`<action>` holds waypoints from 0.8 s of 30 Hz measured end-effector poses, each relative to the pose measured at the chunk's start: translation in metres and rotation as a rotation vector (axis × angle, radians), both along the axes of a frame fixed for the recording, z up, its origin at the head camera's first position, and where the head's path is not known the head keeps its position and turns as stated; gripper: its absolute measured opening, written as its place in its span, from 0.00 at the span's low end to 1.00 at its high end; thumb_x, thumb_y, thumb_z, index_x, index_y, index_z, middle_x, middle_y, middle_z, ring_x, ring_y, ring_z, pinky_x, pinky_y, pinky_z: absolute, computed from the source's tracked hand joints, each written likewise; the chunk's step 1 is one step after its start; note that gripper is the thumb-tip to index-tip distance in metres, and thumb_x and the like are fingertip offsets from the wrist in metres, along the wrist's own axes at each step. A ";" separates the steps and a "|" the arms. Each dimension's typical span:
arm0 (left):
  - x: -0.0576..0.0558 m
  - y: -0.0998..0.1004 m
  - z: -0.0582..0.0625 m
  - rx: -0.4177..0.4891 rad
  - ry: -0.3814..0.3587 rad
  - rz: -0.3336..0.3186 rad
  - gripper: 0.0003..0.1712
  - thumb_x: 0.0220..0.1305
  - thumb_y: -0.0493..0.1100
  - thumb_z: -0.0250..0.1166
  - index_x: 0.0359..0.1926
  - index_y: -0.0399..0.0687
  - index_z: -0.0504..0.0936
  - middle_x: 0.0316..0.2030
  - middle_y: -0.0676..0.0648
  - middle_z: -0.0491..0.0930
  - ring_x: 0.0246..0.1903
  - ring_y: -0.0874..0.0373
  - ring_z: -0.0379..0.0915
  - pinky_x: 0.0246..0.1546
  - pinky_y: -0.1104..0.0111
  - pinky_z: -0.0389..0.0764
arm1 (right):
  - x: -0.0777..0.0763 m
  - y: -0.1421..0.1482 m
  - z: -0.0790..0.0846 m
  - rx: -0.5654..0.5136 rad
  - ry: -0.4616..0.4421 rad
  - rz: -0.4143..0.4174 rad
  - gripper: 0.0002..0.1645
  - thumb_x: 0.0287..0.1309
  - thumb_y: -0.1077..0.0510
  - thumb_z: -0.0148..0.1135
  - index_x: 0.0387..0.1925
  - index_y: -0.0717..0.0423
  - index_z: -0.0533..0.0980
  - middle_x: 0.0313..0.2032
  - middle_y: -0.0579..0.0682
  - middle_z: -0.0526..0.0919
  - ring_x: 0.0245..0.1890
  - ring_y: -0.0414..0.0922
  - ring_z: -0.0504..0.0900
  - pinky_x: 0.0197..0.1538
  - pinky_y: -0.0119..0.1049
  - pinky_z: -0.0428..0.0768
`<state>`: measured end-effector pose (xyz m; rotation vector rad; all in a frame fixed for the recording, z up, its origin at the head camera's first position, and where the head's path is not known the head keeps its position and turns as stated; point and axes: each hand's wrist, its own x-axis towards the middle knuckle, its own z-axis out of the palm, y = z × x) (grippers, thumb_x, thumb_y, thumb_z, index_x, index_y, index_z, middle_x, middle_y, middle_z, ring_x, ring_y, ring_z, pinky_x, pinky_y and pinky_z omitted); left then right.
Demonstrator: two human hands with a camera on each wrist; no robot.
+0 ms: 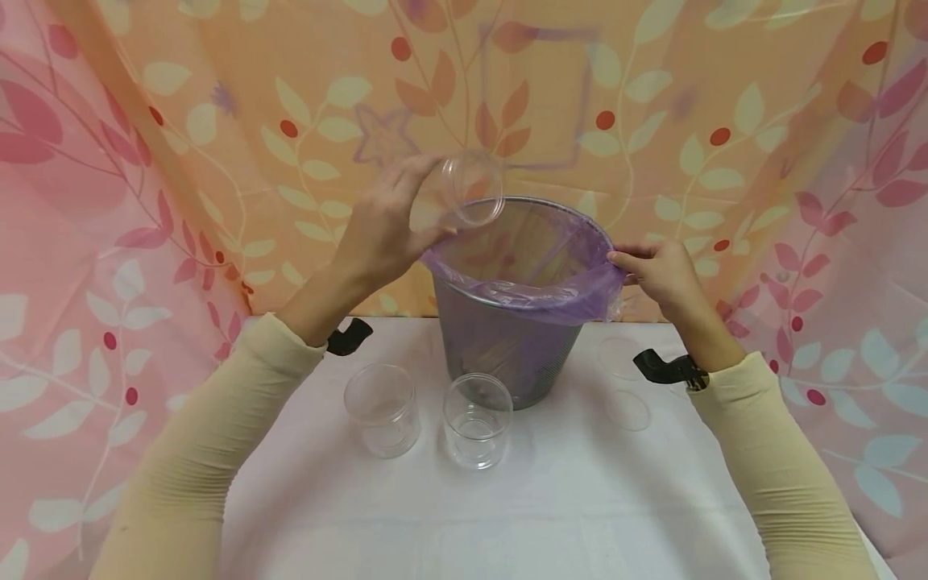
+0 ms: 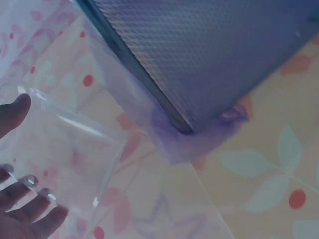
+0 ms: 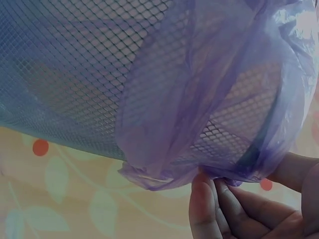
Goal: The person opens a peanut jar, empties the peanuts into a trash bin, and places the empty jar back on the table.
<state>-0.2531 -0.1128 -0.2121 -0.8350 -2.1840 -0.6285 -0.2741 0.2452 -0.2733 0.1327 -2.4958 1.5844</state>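
Note:
My left hand (image 1: pixel 384 217) grips a clear plastic cup (image 1: pixel 475 189) and tilts it over the left part of the bin's mouth; in the left wrist view the clear cup (image 2: pixel 75 154) looks empty, thumb on one side and fingers on the other. The grey mesh wastebasket (image 1: pixel 500 354) stands at the table's back edge. A thin purple bin bag (image 1: pixel 573 298) lines it and folds out over the rim. At the right side of the rim, my right hand (image 1: pixel 663 274) pinches the bag's edge between thumb and fingers, seen close up in the right wrist view.
Two clear cups, a left one (image 1: pixel 383 411) and a right one (image 1: pixel 478 423), stand upright in front of the bin. Right of it, two clear round discs, one nearer (image 1: pixel 628 411) and one farther (image 1: pixel 621 358), lie flat. Patterned curtains (image 1: pixel 326 161) enclose the white table (image 1: pixel 471 515).

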 end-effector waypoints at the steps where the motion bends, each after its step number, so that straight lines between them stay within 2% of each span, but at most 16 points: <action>1: 0.003 0.001 0.001 0.040 -0.032 -0.008 0.44 0.49 0.40 0.77 0.66 0.41 0.67 0.62 0.41 0.73 0.63 0.48 0.68 0.64 0.58 0.71 | 0.000 0.000 0.000 -0.016 -0.006 0.004 0.29 0.64 0.55 0.62 0.56 0.76 0.72 0.22 0.26 0.80 0.24 0.28 0.80 0.32 0.22 0.81; 5: 0.012 0.003 0.003 0.187 -0.139 -0.056 0.47 0.45 0.39 0.79 0.66 0.41 0.67 0.60 0.40 0.75 0.60 0.49 0.72 0.62 0.59 0.74 | 0.000 0.001 -0.001 -0.070 -0.026 0.035 0.31 0.65 0.56 0.61 0.58 0.79 0.69 0.23 0.27 0.81 0.23 0.28 0.81 0.32 0.21 0.81; 8: 0.017 0.003 0.004 0.263 -0.177 -0.103 0.47 0.44 0.38 0.80 0.66 0.41 0.67 0.60 0.41 0.75 0.59 0.49 0.73 0.60 0.59 0.77 | 0.002 0.000 0.000 -0.090 -0.031 0.050 0.32 0.65 0.56 0.61 0.58 0.81 0.68 0.23 0.28 0.81 0.24 0.29 0.81 0.32 0.21 0.82; 14: 0.028 0.004 0.004 0.406 -0.309 -0.181 0.45 0.45 0.37 0.79 0.65 0.42 0.68 0.59 0.44 0.74 0.59 0.54 0.73 0.58 0.60 0.79 | 0.002 0.001 -0.001 -0.114 -0.040 0.073 0.31 0.64 0.57 0.61 0.56 0.82 0.69 0.23 0.31 0.82 0.25 0.30 0.82 0.32 0.23 0.83; 19: 0.039 0.007 0.000 0.470 -0.346 -0.224 0.45 0.45 0.35 0.79 0.64 0.42 0.67 0.58 0.43 0.74 0.59 0.54 0.73 0.57 0.59 0.80 | 0.002 0.002 -0.002 -0.094 -0.047 0.079 0.32 0.66 0.57 0.59 0.58 0.83 0.67 0.23 0.29 0.81 0.25 0.30 0.82 0.32 0.23 0.83; 24: 0.052 0.012 -0.008 0.539 -0.368 -0.332 0.46 0.45 0.30 0.77 0.65 0.39 0.65 0.57 0.41 0.74 0.55 0.54 0.74 0.54 0.61 0.82 | 0.002 0.003 -0.003 -0.089 -0.047 0.089 0.32 0.66 0.57 0.59 0.58 0.83 0.66 0.22 0.29 0.81 0.25 0.29 0.82 0.32 0.23 0.83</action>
